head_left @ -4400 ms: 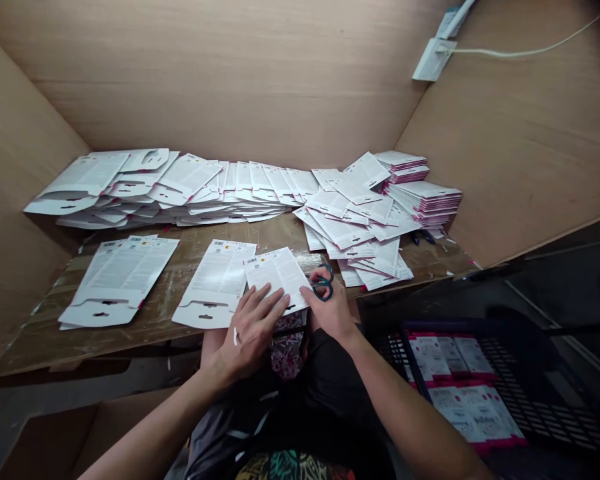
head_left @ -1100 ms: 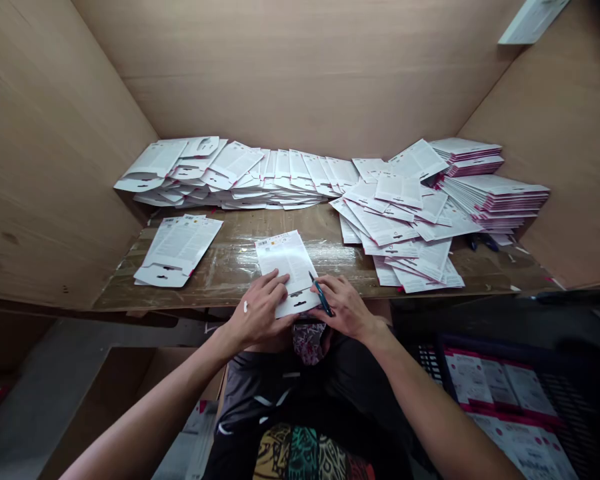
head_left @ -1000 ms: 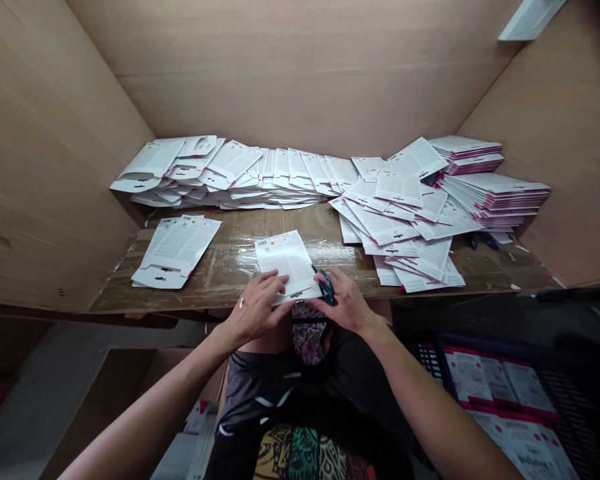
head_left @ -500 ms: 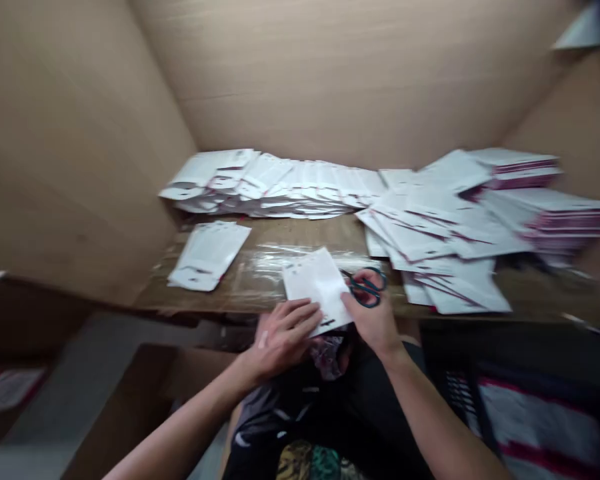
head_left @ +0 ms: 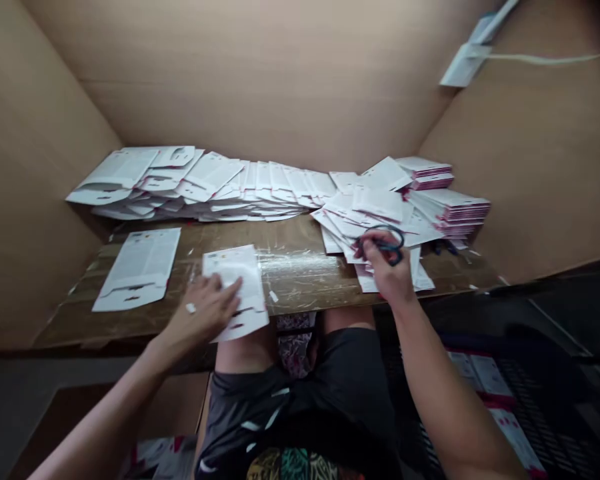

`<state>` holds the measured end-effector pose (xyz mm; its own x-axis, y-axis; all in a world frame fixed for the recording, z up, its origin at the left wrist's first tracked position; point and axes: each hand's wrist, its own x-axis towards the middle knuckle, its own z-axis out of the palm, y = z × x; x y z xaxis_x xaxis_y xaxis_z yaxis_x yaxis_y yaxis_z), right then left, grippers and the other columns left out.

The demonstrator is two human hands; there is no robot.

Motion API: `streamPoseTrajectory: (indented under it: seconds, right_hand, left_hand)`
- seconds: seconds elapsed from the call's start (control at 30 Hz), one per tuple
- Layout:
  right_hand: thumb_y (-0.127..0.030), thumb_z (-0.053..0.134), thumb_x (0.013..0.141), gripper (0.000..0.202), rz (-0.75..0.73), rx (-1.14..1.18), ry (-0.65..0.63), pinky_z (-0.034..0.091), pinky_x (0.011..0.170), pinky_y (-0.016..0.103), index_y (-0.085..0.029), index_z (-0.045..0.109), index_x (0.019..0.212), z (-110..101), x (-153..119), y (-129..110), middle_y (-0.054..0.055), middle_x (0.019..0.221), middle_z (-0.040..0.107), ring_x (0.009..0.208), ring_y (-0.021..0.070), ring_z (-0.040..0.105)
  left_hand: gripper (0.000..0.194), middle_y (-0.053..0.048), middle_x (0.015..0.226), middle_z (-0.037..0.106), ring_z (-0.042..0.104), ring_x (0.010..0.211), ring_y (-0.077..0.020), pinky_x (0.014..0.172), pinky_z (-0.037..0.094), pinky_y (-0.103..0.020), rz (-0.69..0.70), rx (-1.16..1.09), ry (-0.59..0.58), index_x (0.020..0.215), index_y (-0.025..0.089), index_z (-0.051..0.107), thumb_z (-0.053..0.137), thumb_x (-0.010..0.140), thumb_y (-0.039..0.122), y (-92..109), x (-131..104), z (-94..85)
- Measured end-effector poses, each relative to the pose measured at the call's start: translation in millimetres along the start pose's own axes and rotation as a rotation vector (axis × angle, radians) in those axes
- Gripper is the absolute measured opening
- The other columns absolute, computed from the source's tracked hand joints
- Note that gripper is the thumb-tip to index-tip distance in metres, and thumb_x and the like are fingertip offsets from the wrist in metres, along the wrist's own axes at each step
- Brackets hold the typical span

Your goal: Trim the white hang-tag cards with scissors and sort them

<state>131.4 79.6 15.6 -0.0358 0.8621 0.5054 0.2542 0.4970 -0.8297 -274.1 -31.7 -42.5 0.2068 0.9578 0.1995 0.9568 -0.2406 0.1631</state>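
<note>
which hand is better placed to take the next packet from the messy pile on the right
Probably the right hand: it is at the loose pile, though the scissors it holds may hinder its grip. The left hand is farther off, on a packet overhanging the table.

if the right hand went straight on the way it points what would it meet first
Most likely the loose pile of white packets just ahead of it. The right hand holds scissors; whether either already touches the pile is hard to judge from this view.
</note>
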Motion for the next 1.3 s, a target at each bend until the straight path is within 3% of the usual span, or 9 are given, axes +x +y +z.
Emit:
streamPoseTrajectory:
  seconds: [0.1, 0.2, 0.43, 0.73, 0.83, 0.97, 1.17, 1.3]
  right_hand:
    - [-0.042, 0.066, 0.105, 0.018, 0.121, 0.216, -0.347, 0.059, 0.069, 0.035, -0.025, 0.072, 0.107, 41.6, -55.7, 3.6, 0.004, 0.093, 0.077, 0.075, 0.0216, 0.075]
    - [-0.039, 0.067, 0.103, 0.016, 0.118, 0.157, -0.447, 0.061, 0.07, 0.036, -0.025, 0.075, 0.105, 65.8, -85.1, 10.4, 0.005, 0.096, 0.078, 0.079, 0.0232, 0.076]
    - [-0.028, 0.065, 0.1, 0.012, -0.073, -0.043, -0.502, 0.059, 0.086, 0.043, -0.027, 0.077, 0.104, 68.0, -87.3, 18.9, 0.004, 0.101, 0.082, 0.086, 0.0247, 0.075]
    - [-0.026, 0.062, 0.101, 0.015, -0.098, -0.072, -0.599, 0.056, 0.091, 0.045, -0.028, 0.076, 0.096, 65.7, -82.4, 13.0, 0.001, 0.092, 0.081, 0.083, 0.0234, 0.072]
    - [-0.032, 0.063, 0.102, 0.015, -0.029, 0.021, -0.664, 0.059, 0.089, 0.044, -0.028, 0.077, 0.099, 64.2, -80.4, 16.2, 0.002, 0.094, 0.08, 0.087, 0.0242, 0.073]
    - [-0.041, 0.063, 0.106, 0.017, 0.107, 0.129, -0.505, 0.062, 0.081, 0.04, -0.026, 0.07, 0.111, 70.4, -81.1, 20.3, 0.005, 0.101, 0.079, 0.093, 0.026, 0.077]
    - [-0.035, 0.059, 0.108, 0.012, -0.13, -0.156, -0.519, 0.054, 0.093, 0.044, -0.026, 0.066, 0.111, 81.6, -87.0, 18.4, 0.007, 0.105, 0.075, 0.097, 0.0276, 0.071]
    - [-0.033, 0.057, 0.109, 0.011, -0.157, -0.19, -0.507, 0.052, 0.092, 0.042, -0.025, 0.065, 0.111, 81.6, -88.5, 18.5, 0.007, 0.104, 0.074, 0.096, 0.0274, 0.07]
  left_hand:
    - [0.045, -0.016, 0.117, 0.067, 0.059, 0.114, -0.0345, 0.106, 0.051, -0.053, 0.107, -0.031, -0.072, 0.141, 0.023, 0.069, 0.056, 0.105, 0.045, 52.4, 22.4, 15.0]
    - [0.044, -0.018, 0.152, 0.059, 0.051, 0.139, -0.0368, 0.118, 0.046, -0.054, 0.133, -0.099, -0.02, 0.141, 0.018, 0.067, 0.058, 0.105, 0.04, 67.0, 34.1, 27.7]
    - [0.044, -0.014, 0.159, 0.059, 0.048, 0.146, -0.037, 0.122, 0.043, -0.058, 0.114, -0.134, 0.004, 0.145, 0.021, 0.066, 0.057, 0.106, 0.038, 70.9, 34.8, 38.5]
    - [0.045, -0.015, 0.159, 0.059, 0.048, 0.145, -0.0383, 0.123, 0.044, -0.058, 0.097, -0.14, -0.011, 0.144, 0.018, 0.068, 0.059, 0.105, 0.039, 73.2, 35.6, 35.6]
    - [0.043, -0.015, 0.157, 0.06, 0.048, 0.145, -0.0379, 0.122, 0.044, -0.059, 0.094, -0.159, 0.0, 0.143, 0.02, 0.068, 0.061, 0.104, 0.038, 72.4, 36.5, 36.7]
    - [0.033, -0.011, 0.15, 0.065, 0.048, 0.146, -0.0375, 0.119, 0.045, -0.06, 0.088, -0.188, 0.006, 0.132, 0.026, 0.076, 0.061, 0.103, 0.034, 74.7, 35.9, 38.6]
    - [0.022, -0.007, 0.14, 0.071, 0.046, 0.15, -0.0392, 0.115, 0.042, -0.062, 0.18, -0.22, -0.112, 0.114, 0.032, 0.081, 0.061, 0.105, 0.029, 80.8, 34.9, 31.7]
    - [0.017, -0.006, 0.137, 0.071, 0.048, 0.147, -0.039, 0.114, 0.041, -0.061, 0.216, -0.181, -0.163, 0.108, 0.03, 0.079, 0.061, 0.106, 0.03, 83.8, 37.7, 21.9]
